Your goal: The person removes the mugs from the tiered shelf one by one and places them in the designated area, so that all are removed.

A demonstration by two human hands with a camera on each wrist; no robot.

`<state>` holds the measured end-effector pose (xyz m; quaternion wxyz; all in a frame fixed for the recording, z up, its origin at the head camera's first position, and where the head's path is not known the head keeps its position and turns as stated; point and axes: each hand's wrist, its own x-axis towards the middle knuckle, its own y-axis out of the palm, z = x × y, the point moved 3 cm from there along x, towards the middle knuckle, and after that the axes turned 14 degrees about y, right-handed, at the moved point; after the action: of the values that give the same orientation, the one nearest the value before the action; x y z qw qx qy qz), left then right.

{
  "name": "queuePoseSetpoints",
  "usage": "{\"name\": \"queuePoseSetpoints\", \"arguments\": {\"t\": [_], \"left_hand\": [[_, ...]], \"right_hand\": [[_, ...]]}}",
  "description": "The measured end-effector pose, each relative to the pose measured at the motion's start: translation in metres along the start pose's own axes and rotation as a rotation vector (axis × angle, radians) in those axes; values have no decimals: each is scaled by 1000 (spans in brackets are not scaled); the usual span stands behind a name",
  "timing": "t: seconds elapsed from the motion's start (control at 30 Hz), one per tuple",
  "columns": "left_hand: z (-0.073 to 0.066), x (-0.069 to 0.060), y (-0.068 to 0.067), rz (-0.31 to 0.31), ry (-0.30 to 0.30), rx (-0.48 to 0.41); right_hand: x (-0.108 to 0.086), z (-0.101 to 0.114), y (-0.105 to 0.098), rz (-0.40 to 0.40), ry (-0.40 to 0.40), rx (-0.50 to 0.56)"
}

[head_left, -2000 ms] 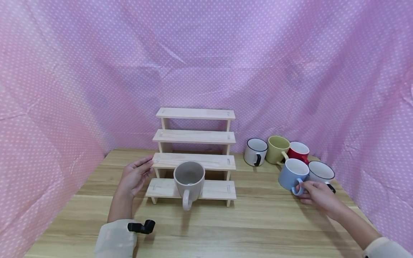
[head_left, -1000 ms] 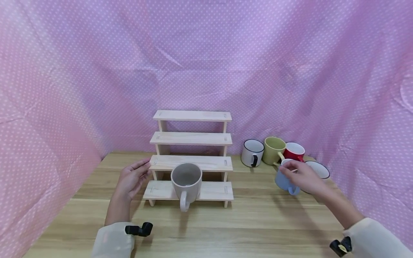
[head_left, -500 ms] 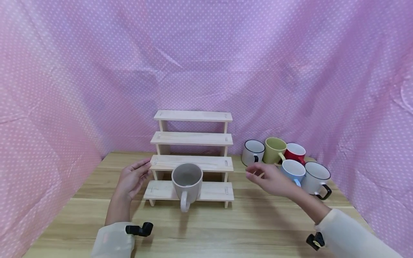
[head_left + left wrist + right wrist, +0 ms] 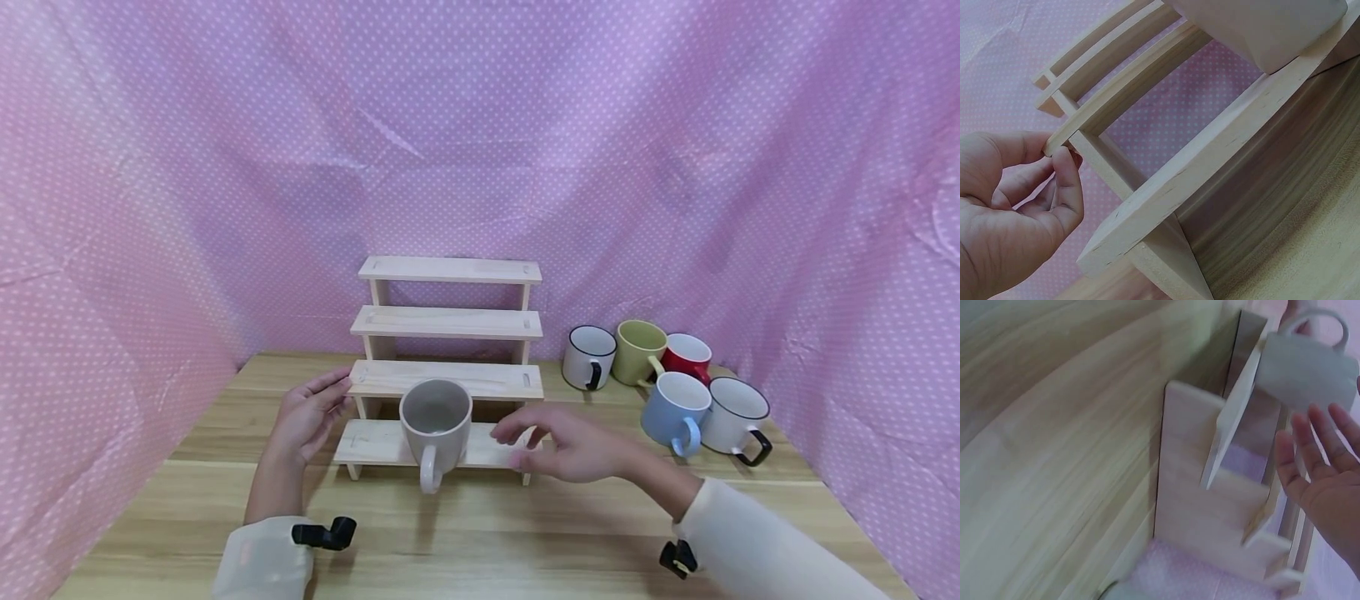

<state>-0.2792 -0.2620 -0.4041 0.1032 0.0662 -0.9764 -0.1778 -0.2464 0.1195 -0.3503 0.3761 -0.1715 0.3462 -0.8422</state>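
A pale wooden stepped shelf (image 4: 446, 321) stands on the table, with a beige-grey mug (image 4: 437, 417) upright on its lowest step, handle toward me. My left hand (image 4: 309, 417) is at the shelf's left side. In the left wrist view, its thumb and fingers (image 4: 1067, 187) pinch the end of the second step from the bottom. Over the right end of the lowest step is my right hand (image 4: 573, 442), fingers loosely bent and holding nothing. Those fingers (image 4: 1316, 437) point toward the mug in the right wrist view, though whether they touch it is unclear; the head view shows a gap.
At the right are a white black-rimmed mug (image 4: 588, 358), a green mug (image 4: 637, 354), a red mug (image 4: 687, 357), a light blue mug (image 4: 675, 408) and another white mug (image 4: 735, 417). A pink dotted cloth (image 4: 465, 150) hangs behind the wooden table (image 4: 450, 542).
My right hand has let go of the light blue mug, which stands among the others, and moved left toward the beige-grey mug. The left hand has kept its place on the shelf.
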Motion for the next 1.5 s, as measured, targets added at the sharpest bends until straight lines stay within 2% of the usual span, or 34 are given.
{"name": "queuePoseSetpoints", "arguments": {"t": [0.13,0.33,0.67,0.87,0.97,1.17,1.33,1.5], "left_hand": [[0,0,-1,-1,-2,-3],[-1,-1,-1,-3,-3,-1],[0,-1,0,7,0,-2],[0,0,0,-6,1,-4],[0,-1,0,-5,0,-4],[0,-1,1,5,-8,0],[0,0,2,-1,-15,11],[0,0,2,-3,-16,11]], "right_hand": [[11,14,15,74,-76,12],[23,25,36,178,-99,100],[33,21,58,280,-41,323],[39,21,69,406,42,522],[40,23,71,440,72,585],[42,26,70,399,115,660],[44,23,68,339,138,648],[44,19,66,313,169,635]]}}
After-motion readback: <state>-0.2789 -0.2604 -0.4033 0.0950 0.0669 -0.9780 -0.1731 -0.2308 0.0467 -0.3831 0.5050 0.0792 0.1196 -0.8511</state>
